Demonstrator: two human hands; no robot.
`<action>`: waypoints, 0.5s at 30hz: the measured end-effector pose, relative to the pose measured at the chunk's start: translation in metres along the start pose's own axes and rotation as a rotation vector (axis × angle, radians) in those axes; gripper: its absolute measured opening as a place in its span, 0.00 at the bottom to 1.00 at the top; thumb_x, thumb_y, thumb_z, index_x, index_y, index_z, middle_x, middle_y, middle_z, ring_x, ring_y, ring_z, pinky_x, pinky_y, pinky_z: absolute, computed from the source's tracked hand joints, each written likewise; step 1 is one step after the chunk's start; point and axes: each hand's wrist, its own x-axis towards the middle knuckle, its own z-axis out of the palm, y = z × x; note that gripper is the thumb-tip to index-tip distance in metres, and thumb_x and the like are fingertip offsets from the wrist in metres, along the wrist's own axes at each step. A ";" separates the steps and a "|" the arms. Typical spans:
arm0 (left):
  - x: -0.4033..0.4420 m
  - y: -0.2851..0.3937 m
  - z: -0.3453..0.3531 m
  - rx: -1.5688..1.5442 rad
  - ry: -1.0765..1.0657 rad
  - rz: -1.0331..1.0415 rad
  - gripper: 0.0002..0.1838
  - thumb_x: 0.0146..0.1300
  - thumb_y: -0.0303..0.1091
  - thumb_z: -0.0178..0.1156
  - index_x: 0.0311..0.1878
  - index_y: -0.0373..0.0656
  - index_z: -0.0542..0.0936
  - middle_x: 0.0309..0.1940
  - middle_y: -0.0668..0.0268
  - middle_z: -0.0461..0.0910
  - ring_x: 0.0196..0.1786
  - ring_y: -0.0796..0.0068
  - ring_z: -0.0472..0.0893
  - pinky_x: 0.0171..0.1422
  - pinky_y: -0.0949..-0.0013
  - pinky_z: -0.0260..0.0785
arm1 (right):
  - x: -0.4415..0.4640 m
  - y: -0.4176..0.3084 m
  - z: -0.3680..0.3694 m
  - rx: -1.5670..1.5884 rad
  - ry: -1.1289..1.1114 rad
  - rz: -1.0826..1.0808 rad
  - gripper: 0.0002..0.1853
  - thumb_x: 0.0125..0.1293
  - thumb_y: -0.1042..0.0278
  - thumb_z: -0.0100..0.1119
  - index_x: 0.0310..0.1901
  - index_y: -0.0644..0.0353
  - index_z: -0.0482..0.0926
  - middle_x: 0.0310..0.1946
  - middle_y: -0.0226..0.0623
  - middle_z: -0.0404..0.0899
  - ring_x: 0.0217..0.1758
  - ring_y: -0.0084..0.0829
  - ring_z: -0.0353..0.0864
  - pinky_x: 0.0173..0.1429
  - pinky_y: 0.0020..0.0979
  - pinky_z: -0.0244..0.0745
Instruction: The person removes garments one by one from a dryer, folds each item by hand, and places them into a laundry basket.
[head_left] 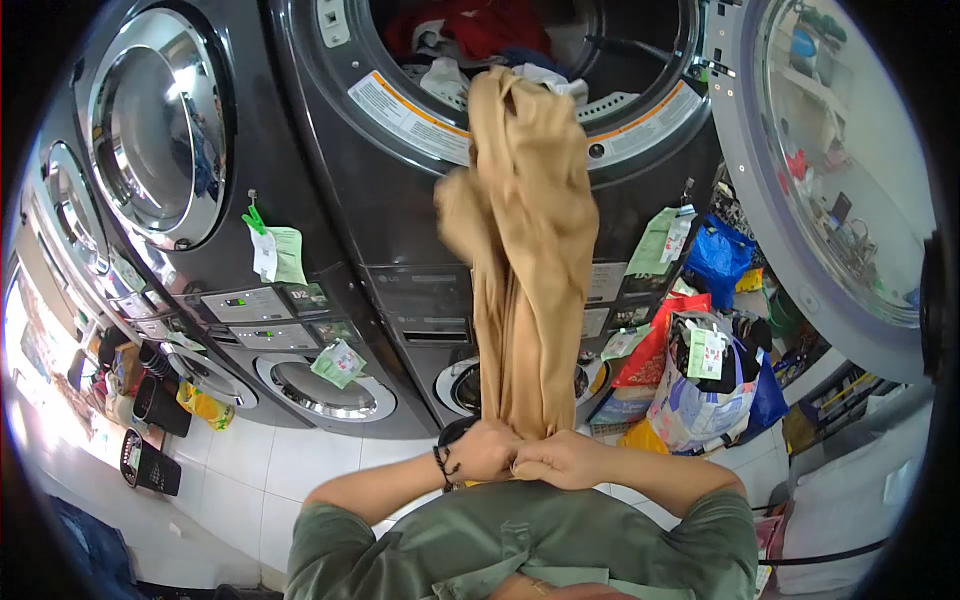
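Observation:
A long tan garment (535, 240), apparently trousers, stretches up from my two hands toward the open dryer (540, 110). My left hand (487, 450), with a dark bracelet at the wrist, is closed on one side of its near end. Right beside it, almost touching, my right hand (562, 460) grips the other side in a fist. The garment's far end is bunched and blurred by motion, and it overlaps the dryer's lower rim. Inside the drum lie red clothes (480, 28) and some white cloth (445, 78).
The round dryer door (745, 180) stands swung out at the right. More stacked machines (160, 130) line the left. Several filled bags, including a white patterned bag (690, 415) and a blue bag (720, 250), sit on the right. Black baskets (150, 465) stand on the tiled floor at the left.

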 end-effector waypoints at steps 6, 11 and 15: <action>-0.052 0.003 0.058 -0.451 -0.254 -0.650 0.19 0.61 0.52 0.63 0.38 0.44 0.80 0.26 0.53 0.79 0.30 0.54 0.80 0.33 0.60 0.71 | -0.024 0.078 0.044 0.077 -0.081 0.430 0.08 0.66 0.65 0.53 0.43 0.57 0.77 0.32 0.39 0.80 0.36 0.34 0.80 0.42 0.34 0.73; -0.073 0.007 0.049 -0.213 -0.275 -0.729 0.18 0.58 0.47 0.65 0.43 0.42 0.82 0.28 0.54 0.81 0.29 0.57 0.82 0.35 0.61 0.74 | -0.014 0.040 0.008 -0.166 -0.045 0.480 0.14 0.62 0.64 0.53 0.49 0.52 0.79 0.38 0.47 0.82 0.40 0.47 0.82 0.45 0.42 0.76; -0.057 -0.020 -0.002 0.123 0.176 -0.632 0.14 0.49 0.26 0.60 0.43 0.41 0.79 0.35 0.53 0.79 0.42 0.51 0.79 0.47 0.57 0.73 | 0.006 0.037 -0.038 -0.181 0.347 0.269 0.10 0.60 0.67 0.56 0.43 0.54 0.79 0.35 0.46 0.82 0.38 0.46 0.83 0.43 0.40 0.77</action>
